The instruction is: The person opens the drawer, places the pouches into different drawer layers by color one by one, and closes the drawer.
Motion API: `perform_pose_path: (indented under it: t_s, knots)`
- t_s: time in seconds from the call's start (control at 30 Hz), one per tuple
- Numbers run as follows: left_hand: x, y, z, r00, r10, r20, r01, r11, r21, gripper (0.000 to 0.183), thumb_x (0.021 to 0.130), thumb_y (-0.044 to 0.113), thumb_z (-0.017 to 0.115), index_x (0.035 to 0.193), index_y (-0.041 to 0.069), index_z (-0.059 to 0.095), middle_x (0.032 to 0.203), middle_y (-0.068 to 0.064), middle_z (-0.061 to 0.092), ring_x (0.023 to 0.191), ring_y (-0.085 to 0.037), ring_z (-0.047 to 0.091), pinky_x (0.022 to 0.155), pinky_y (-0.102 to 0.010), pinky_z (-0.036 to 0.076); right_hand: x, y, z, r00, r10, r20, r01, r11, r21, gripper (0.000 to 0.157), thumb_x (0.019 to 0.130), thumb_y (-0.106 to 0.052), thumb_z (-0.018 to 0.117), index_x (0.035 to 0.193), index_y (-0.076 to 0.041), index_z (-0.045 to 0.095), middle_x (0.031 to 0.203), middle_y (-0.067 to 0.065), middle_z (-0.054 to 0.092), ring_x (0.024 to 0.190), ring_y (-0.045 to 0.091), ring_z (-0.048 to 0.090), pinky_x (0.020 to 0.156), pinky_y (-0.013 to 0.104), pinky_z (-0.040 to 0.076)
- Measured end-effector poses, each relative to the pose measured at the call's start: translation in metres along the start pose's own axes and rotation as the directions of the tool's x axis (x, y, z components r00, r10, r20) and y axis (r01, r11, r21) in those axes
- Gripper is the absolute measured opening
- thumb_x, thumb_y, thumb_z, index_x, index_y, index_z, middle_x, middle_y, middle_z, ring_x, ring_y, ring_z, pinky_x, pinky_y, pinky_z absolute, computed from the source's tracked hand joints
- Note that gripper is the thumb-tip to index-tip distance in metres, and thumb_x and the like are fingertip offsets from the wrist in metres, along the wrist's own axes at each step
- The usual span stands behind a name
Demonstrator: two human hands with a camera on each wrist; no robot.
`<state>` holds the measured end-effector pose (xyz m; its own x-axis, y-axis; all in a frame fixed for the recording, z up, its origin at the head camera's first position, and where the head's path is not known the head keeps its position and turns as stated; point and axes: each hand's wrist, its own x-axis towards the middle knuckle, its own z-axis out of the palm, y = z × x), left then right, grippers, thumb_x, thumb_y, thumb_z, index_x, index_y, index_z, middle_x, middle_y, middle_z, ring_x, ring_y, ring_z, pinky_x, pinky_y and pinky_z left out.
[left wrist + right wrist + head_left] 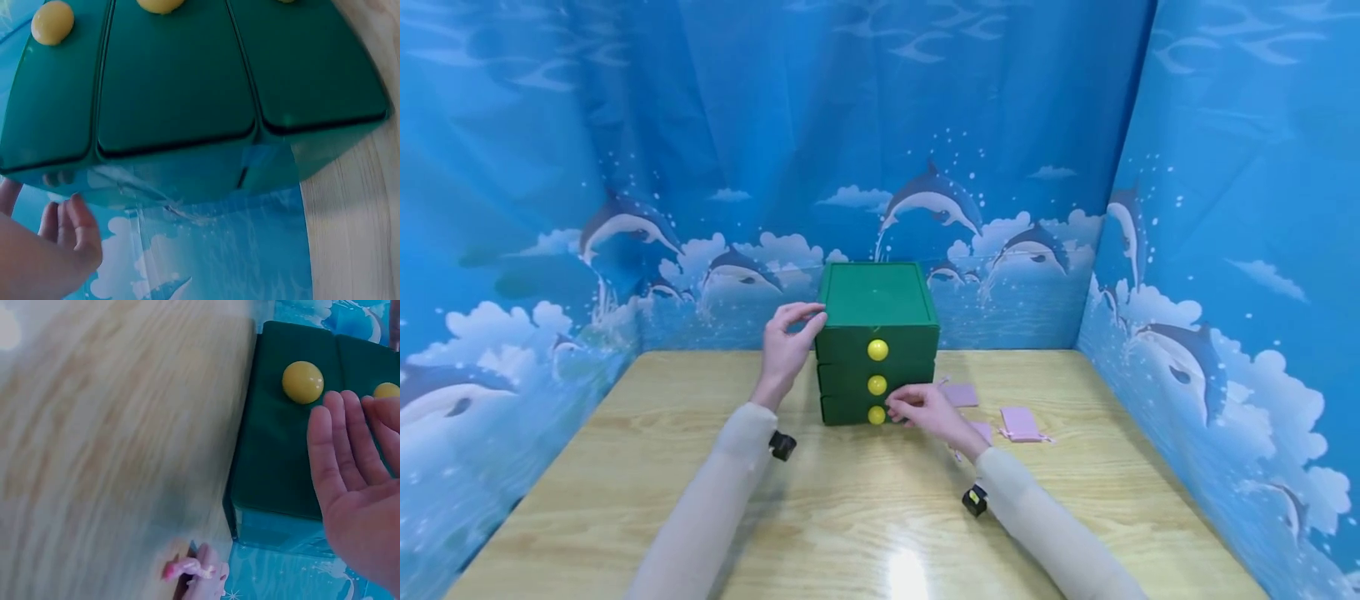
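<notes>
A green drawer box (880, 296) with three stacked drawers, all closed, stands on the table. Each drawer front carries a round yellow knob (877, 350). My left hand (786, 342) is at the box's upper left front edge, fingers loosely bent and holding nothing; whether the fingertips touch the box I cannot tell. My right hand (928, 410) hovers in front of the lower drawers, just right of the bottom knob (303, 382). In the right wrist view its fingers are extended, grasping nothing.
Pink drawstring pouches lie right of the box: one at the back (961, 394), one farther right (1021, 423), and one partly behind my right wrist (982, 431). Blue dolphin-print curtains (760, 167) enclose the wooden table (850, 517) at the back and sides.
</notes>
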<state>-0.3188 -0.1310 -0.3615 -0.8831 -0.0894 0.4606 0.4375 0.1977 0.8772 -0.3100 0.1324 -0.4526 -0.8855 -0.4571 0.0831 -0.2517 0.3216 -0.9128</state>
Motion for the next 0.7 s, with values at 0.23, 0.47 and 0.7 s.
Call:
perform_pose_path:
  t_s: [0.23, 0.47, 0.7]
  knots:
    - [0.000, 0.023, -0.013, 0.973, -0.115, 0.199, 0.127, 0.991, -0.046, 0.037, 0.099, 0.024, 0.061, 0.129, 0.002, 0.063, 0.148, -0.016, 0.046, 0.140, -0.030, 0.037, 0.113, -0.053, 0.032, 0.004, 0.003, 0.006, 0.998, -0.007, 0.066, 0.014, 0.994, -0.104, 0.024, 0.100, -0.019, 0.058, 0.115, -0.004, 0.070, 0.101, 0.015, 0.073, 0.096, 0.035, 0.069, 0.076, 0.046, 0.058]
    - [0.002, 0.031, -0.017, 0.949, -0.160, 0.271, 0.174, 0.984, -0.028, 0.039, 0.099, 0.027, 0.059, 0.133, 0.006, 0.060, 0.151, -0.010, 0.044, 0.140, -0.028, 0.040, 0.113, -0.050, 0.035, 0.008, 0.003, 0.009, 0.991, -0.023, 0.136, 0.050, 0.977, -0.206, 0.027, 0.099, -0.019, 0.058, 0.122, -0.009, 0.068, 0.098, 0.015, 0.074, 0.089, 0.028, 0.070, 0.072, 0.039, 0.058]
    - [0.009, 0.016, -0.011, 0.954, -0.158, 0.255, 0.173, 0.984, -0.036, 0.038, 0.098, 0.031, 0.062, 0.128, 0.008, 0.063, 0.143, -0.008, 0.052, 0.137, -0.027, 0.045, 0.111, -0.050, 0.037, 0.011, 0.001, 0.012, 0.984, -0.002, 0.177, 0.060, 0.944, -0.324, 0.032, 0.098, -0.021, 0.060, 0.129, -0.018, 0.065, 0.098, 0.008, 0.075, 0.081, 0.019, 0.068, 0.063, 0.025, 0.051]
